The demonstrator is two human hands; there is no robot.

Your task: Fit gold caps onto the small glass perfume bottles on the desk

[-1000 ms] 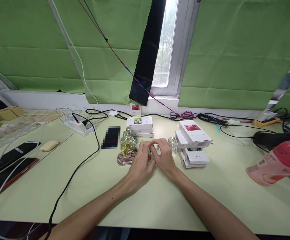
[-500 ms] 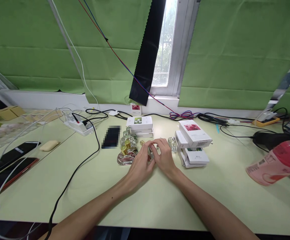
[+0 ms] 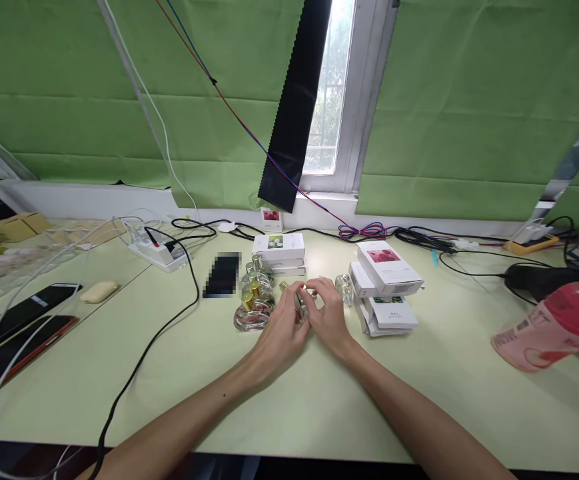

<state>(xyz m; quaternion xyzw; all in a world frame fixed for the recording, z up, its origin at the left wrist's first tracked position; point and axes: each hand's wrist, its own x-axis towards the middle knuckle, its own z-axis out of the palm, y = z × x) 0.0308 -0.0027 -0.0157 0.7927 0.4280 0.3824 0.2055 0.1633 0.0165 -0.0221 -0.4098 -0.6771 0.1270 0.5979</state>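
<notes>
My left hand (image 3: pixel 284 327) and my right hand (image 3: pixel 328 316) meet at the middle of the table, fingertips close together. Between them they hold a small glass perfume bottle (image 3: pixel 300 308), mostly hidden by the curled fingers. Left of my left hand stand several perfume bottles in a row, among them a pink-tinted one (image 3: pixel 253 321) with a gold cap (image 3: pixel 248 302). Just beyond my right hand is a clear glass bottle (image 3: pixel 344 289). White cartons (image 3: pixel 393 273) with flower pictures are stacked to its right.
More white boxes (image 3: pixel 278 248) lie behind the bottles. Phones (image 3: pixel 16 353) and a cream case (image 3: pixel 100 292) are at the left, near a power strip (image 3: pixel 156 256) and a black cable (image 3: pixel 142 357). A pink-labelled drink bottle (image 3: pixel 552 327) lies at the right. A blurred-out dark rectangle (image 3: pixel 222 275) rests left of the bottles.
Both hands stay in nearly the same place. Only the fingertips around the glass bottle have shifted slightly.
</notes>
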